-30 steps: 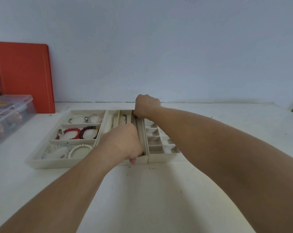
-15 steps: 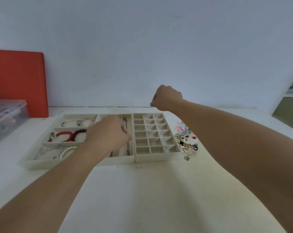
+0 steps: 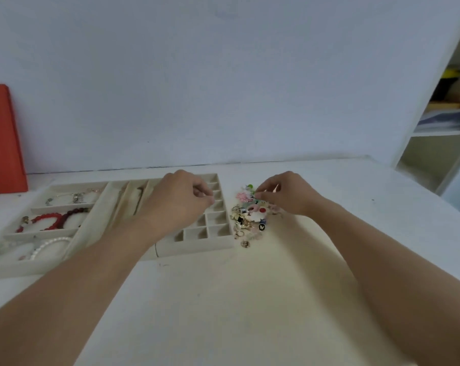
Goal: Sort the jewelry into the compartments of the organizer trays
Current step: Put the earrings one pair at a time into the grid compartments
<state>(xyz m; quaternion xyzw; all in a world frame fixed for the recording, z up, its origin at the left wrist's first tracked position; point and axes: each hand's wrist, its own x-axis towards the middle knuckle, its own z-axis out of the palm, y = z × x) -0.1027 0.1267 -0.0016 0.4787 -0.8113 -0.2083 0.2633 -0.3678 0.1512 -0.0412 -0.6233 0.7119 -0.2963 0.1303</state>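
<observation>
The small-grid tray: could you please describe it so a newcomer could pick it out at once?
On the white table, three cream trays sit side by side. The small-grid tray is the rightmost, beside the loose jewelry pile. Unlike its neighbours, it has many small square compartments.

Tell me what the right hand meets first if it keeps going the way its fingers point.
Probably the loose jewelry pile: the right hand points left and down at its far end. Contact is unclear.

The right hand (image 3: 284, 192) has come down from above the trays onto the far edge of the jewelry pile (image 3: 250, 215), fingertips touching it. The left hand (image 3: 178, 204) has shifted right, now over the small-compartment tray (image 3: 210, 233).
</observation>
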